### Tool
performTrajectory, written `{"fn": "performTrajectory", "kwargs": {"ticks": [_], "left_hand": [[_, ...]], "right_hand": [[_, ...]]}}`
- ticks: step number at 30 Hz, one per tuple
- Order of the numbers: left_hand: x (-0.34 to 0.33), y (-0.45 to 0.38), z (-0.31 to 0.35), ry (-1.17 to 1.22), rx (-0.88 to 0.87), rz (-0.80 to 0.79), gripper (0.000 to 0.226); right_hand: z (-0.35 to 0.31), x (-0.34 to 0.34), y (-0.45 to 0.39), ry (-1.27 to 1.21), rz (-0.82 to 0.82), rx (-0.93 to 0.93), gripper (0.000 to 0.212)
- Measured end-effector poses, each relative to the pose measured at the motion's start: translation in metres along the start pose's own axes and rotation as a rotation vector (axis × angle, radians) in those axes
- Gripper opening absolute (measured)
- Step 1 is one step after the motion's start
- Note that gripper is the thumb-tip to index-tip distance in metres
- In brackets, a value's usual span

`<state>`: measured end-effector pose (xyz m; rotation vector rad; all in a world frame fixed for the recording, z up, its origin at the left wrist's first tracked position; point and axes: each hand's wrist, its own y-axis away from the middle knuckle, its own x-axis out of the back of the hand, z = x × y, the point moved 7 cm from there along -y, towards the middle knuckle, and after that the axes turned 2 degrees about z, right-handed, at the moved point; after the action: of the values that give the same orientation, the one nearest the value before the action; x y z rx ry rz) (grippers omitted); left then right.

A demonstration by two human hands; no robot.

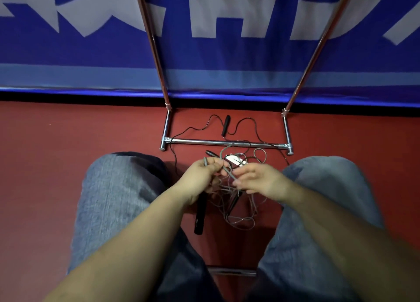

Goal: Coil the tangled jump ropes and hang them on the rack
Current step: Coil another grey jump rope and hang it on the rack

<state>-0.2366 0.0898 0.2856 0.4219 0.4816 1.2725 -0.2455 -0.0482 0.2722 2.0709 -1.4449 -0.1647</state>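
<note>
Rope position: the tangled jump ropes (234, 201) lie on the red floor (45, 165) between your knees, just in front of the rack (223, 142).
Handle axis: one black handle (200, 213) hangs from under your left hand, its long axis running toward you and slightly left. A second black handle (225, 125) lies behind the rack's base bar, nearly upright in the view.
Cord run: a black cord (188, 130) trails across the base bar toward the blue banner (227, 58).
Edges and room: the rack's two uprights frame the pile; open floor extends to your left.
Left hand (204, 174): your fingers curl round a grey cord (229, 172).
Right hand (261, 179): your fingers are loosely spread, fingertips touching the same cord.
</note>
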Motion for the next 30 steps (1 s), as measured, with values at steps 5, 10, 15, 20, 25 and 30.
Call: {"fn": "performTrajectory", "kwargs": {"ticks": [5,10,15,20,25,30], "left_hand": [[0.01,-0.029,0.006,0.137,0.028,0.022,0.027],[0.022,-0.063,0.018,0.156,0.028,0.068,0.018],[0.017,-0.103,0.032,-0.131,-0.055,-0.022,0.02],[-0.001,-0.14,0.053,-0.375,-0.162,-0.143,0.014],[0.003,-0.188,0.066,-0.437,-0.218,-0.101,0.025],[0.011,-0.217,0.068,0.0,-0.063,0.034,0.027]], "right_hand": [[0.007,0.006,-0.021,0.6,0.075,0.109,0.019],[0.006,0.031,-0.05,0.268,0.17,0.06,0.02],[-0.006,0.053,-0.08,-0.31,0.133,-0.041,0.022],[-0.014,0.085,-0.119,-0.68,0.18,-0.056,0.025],[-0.025,0.104,-0.156,-1.004,0.175,-0.052,0.027],[-0.023,0.085,-0.179,-0.397,0.107,-0.001,0.023]]}}
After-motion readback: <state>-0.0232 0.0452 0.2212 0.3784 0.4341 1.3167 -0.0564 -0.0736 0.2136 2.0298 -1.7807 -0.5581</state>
